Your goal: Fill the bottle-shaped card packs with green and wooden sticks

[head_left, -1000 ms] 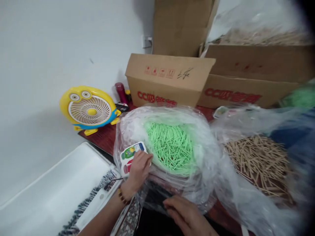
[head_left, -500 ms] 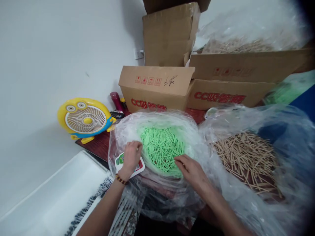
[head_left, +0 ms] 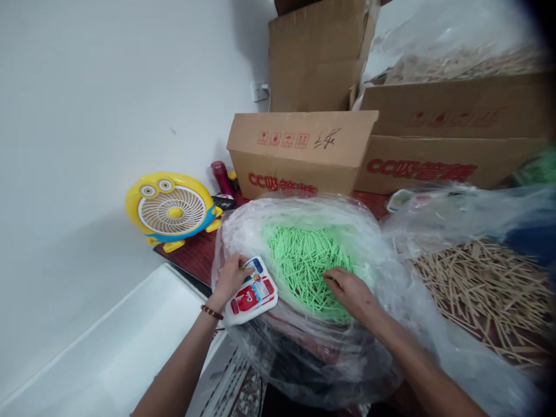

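Note:
A clear plastic bag [head_left: 260, 220] lies open in front of me, filled with thin green sticks [head_left: 304, 260]. My left hand [head_left: 232, 278] rests on the bag's left edge and pinches a white card [head_left: 254, 292] printed with a red bottle and a green-and-blue one. My right hand [head_left: 350, 289] lies in the green sticks with its fingers curled down into them; what they hold is hidden.
A second clear bag of tan sticks [head_left: 482, 289] lies to the right. Cardboard boxes [head_left: 299, 150] with red print stand behind. A yellow cartoon desk fan [head_left: 171, 208] and a dark red bottle [head_left: 221, 176] stand at the left by the white wall.
My right hand came up from the bag's front edge into the green sticks. My left hand shifted on the card, so more of its red print shows.

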A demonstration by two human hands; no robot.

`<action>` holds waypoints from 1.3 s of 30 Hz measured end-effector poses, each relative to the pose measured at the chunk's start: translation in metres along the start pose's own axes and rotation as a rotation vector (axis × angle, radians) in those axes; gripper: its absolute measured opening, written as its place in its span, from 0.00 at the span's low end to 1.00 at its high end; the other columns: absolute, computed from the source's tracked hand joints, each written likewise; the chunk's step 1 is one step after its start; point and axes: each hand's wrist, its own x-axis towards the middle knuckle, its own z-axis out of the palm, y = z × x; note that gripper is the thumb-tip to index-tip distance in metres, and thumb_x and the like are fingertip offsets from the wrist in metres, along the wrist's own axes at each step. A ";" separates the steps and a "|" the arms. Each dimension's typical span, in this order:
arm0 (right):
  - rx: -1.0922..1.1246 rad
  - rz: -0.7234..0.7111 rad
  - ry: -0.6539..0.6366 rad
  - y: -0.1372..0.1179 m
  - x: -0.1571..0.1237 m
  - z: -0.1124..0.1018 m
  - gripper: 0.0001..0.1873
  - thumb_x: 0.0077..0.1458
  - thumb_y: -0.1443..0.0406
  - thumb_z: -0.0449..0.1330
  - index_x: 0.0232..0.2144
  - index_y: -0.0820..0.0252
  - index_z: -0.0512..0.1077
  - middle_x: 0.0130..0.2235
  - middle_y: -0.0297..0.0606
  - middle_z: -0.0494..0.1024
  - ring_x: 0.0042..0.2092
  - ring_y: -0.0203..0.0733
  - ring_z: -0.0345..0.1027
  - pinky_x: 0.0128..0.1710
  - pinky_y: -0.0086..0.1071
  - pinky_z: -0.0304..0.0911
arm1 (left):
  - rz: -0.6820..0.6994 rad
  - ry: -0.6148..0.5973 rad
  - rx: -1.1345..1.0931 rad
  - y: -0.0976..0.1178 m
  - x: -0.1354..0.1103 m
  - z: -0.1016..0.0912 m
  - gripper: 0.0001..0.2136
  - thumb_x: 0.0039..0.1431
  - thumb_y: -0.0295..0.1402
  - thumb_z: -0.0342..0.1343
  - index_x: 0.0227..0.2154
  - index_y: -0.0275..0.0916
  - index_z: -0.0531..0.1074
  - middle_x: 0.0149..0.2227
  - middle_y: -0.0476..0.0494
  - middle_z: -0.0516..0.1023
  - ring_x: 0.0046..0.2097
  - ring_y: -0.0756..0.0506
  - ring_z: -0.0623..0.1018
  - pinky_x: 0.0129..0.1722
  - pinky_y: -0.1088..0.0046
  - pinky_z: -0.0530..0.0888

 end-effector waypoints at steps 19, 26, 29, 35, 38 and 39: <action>0.851 -0.033 -0.094 -0.081 -0.007 -0.014 0.10 0.56 0.58 0.57 0.35 0.57 0.71 0.34 0.32 0.75 0.34 0.36 0.68 0.33 0.28 0.61 | -0.132 -0.500 -0.818 0.105 -0.064 -0.054 0.11 0.49 0.39 0.61 0.29 0.36 0.72 0.26 0.49 0.75 0.27 0.49 0.72 0.27 0.77 0.66; 0.878 0.106 -0.105 -0.051 -0.028 0.001 0.11 0.53 0.58 0.59 0.26 0.59 0.67 0.24 0.28 0.64 0.26 0.32 0.56 0.25 0.25 0.53 | -0.024 -0.442 -0.744 0.115 -0.081 0.001 0.11 0.52 0.40 0.57 0.23 0.37 0.69 0.22 0.53 0.67 0.25 0.51 0.64 0.24 0.78 0.60; 0.811 0.136 -0.123 -0.044 -0.036 0.002 0.12 0.54 0.58 0.58 0.24 0.59 0.66 0.23 0.28 0.62 0.25 0.32 0.55 0.24 0.25 0.51 | -0.019 -0.410 -0.686 0.118 -0.089 0.016 0.13 0.54 0.39 0.55 0.19 0.38 0.65 0.20 0.55 0.62 0.24 0.52 0.60 0.23 0.77 0.57; 0.552 0.041 -0.188 -0.032 -0.033 -0.009 0.19 0.60 0.55 0.51 0.22 0.59 0.64 0.22 0.28 0.63 0.26 0.33 0.57 0.25 0.26 0.53 | -0.038 -0.443 -0.723 0.113 -0.095 0.030 0.16 0.56 0.42 0.54 0.18 0.38 0.63 0.19 0.55 0.57 0.24 0.52 0.57 0.23 0.77 0.55; 0.209 0.037 -0.005 -0.025 -0.010 -0.021 0.17 0.63 0.58 0.48 0.27 0.58 0.68 0.28 0.33 0.70 0.32 0.36 0.64 0.33 0.28 0.58 | -0.022 -0.434 -0.725 0.109 -0.097 0.033 0.16 0.58 0.42 0.53 0.20 0.37 0.68 0.20 0.54 0.62 0.24 0.51 0.60 0.25 0.76 0.58; 0.055 0.067 0.083 -0.024 0.001 -0.024 0.15 0.63 0.59 0.48 0.31 0.58 0.70 0.33 0.36 0.73 0.36 0.38 0.66 0.37 0.29 0.58 | -0.005 -0.426 -0.714 0.109 -0.098 0.034 0.16 0.58 0.42 0.52 0.21 0.37 0.69 0.21 0.53 0.63 0.25 0.51 0.62 0.25 0.76 0.59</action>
